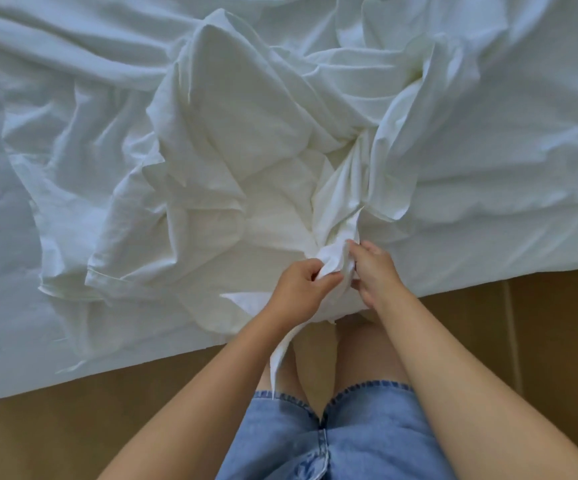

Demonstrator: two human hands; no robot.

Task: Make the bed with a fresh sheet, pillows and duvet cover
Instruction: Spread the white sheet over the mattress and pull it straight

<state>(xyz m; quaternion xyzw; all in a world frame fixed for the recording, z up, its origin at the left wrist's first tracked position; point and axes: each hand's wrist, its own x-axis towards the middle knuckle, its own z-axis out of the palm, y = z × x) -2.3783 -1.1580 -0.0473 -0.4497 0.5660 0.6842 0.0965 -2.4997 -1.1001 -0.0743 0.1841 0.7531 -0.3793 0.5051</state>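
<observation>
Fingers [306,268] of the left hand [296,291] and right hand [372,271] are curling round one bunched fold of the crumpled white sheet [228,150], which is lying heaped at the near edge of the bed [488,237], a strip hanging past the denim shorts [349,441].

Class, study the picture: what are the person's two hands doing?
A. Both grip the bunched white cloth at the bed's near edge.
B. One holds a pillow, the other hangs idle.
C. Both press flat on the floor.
A: the left hand and right hand each pinch the same bunch of cloth by the edge of the bed.
</observation>
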